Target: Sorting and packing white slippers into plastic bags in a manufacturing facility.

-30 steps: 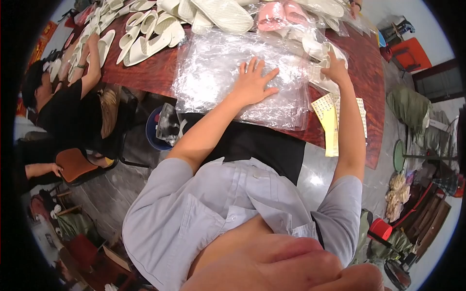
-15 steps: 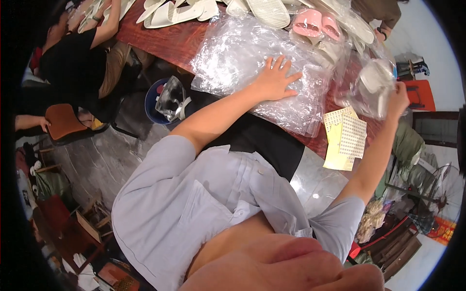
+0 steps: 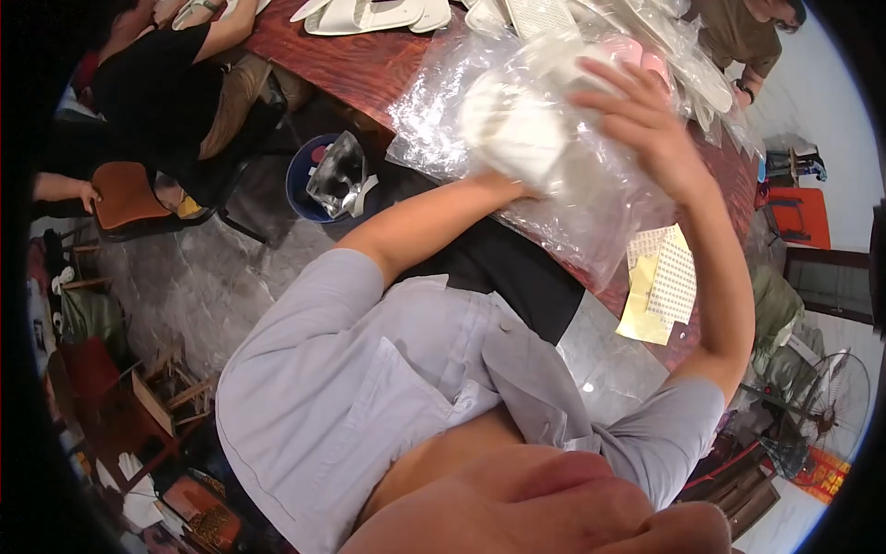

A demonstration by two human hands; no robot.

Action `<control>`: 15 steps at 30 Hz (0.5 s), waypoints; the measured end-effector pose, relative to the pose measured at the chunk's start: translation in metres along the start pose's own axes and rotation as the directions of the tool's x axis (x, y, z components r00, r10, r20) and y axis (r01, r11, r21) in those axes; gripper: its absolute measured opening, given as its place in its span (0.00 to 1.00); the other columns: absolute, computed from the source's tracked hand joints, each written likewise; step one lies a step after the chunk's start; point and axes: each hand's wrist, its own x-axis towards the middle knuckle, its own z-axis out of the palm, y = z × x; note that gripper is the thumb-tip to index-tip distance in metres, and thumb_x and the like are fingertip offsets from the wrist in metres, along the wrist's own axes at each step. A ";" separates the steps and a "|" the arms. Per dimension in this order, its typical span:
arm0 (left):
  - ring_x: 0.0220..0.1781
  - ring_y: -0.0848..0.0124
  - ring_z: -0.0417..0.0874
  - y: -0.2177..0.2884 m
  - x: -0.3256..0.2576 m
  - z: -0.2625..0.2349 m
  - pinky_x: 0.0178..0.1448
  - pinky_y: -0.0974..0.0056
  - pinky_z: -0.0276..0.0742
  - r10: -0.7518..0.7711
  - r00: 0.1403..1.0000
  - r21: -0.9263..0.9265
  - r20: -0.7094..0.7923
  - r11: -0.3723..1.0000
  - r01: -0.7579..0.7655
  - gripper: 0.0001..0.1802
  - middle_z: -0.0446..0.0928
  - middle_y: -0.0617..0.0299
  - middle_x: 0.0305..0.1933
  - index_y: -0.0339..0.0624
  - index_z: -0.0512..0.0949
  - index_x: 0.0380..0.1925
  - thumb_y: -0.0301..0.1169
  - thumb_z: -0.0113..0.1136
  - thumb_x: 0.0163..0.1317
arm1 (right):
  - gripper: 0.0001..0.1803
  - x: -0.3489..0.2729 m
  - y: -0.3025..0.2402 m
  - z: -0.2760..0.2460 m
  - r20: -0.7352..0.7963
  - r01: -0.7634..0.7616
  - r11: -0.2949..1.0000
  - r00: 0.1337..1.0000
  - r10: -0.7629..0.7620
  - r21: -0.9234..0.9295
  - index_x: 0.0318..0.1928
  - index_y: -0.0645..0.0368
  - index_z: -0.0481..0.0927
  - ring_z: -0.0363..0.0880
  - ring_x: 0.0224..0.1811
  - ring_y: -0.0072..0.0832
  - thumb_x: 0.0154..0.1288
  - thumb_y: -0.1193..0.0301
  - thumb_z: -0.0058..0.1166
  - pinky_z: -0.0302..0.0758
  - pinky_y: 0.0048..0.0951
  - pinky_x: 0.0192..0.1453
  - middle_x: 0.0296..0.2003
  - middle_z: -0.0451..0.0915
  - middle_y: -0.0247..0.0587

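A pair of white slippers (image 3: 521, 129) in a clear plastic bag lies over the stack of clear plastic bags (image 3: 420, 134) on the table. My left hand (image 3: 515, 187) reaches under the bagged pair; its fingers are hidden. Above the bag's right side is my right hand (image 3: 646, 129), blurred, its fingers stretched out and apart. Pink slippers (image 3: 623, 48) in clear plastic lie just beyond that hand. Sheets of small stickers (image 3: 672, 277), white and yellow, rest at the table's near right edge.
More white slippers (image 3: 369, 13) crowd the far side of the reddish wooden table (image 3: 323, 60). A blue bucket (image 3: 297, 180) stands on the floor at left, near a brown chair (image 3: 125, 198). Other people sit at far left and far right. A fan (image 3: 826, 406) stands at right.
The bagged white slippers have come from the table's right side onto the bag stack. My right hand has moved left with them; my left hand, earlier flat on the stack, is now beneath them.
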 end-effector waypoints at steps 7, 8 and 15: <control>0.76 0.45 0.58 0.004 -0.004 -0.002 0.76 0.39 0.50 0.083 0.997 0.064 -0.005 0.995 -0.083 0.36 0.61 0.44 0.74 0.62 0.64 0.72 0.55 0.54 0.63 | 0.23 -0.011 0.008 0.037 0.088 -0.440 0.772 0.887 0.453 0.458 0.53 0.56 0.83 0.69 0.71 0.40 0.60 0.88 0.53 0.69 0.39 0.70 0.65 0.75 0.41; 0.76 0.45 0.58 0.004 -0.005 -0.001 0.76 0.39 0.51 0.102 0.995 0.063 0.001 0.993 -0.102 0.36 0.61 0.44 0.74 0.62 0.64 0.72 0.54 0.54 0.63 | 0.21 -0.023 0.011 0.036 -0.033 -0.445 0.799 0.866 0.499 0.404 0.54 0.58 0.82 0.76 0.64 0.38 0.61 0.88 0.55 0.74 0.31 0.64 0.60 0.79 0.43; 0.75 0.46 0.60 0.006 -0.004 0.001 0.75 0.42 0.54 0.253 0.967 0.043 0.020 0.966 -0.254 0.35 0.61 0.44 0.74 0.60 0.64 0.72 0.49 0.55 0.64 | 0.08 -0.128 0.008 -0.016 -0.002 -0.897 0.317 0.333 0.943 0.310 0.43 0.66 0.82 0.82 0.31 0.21 0.69 0.72 0.57 0.77 0.23 0.37 0.33 0.85 0.34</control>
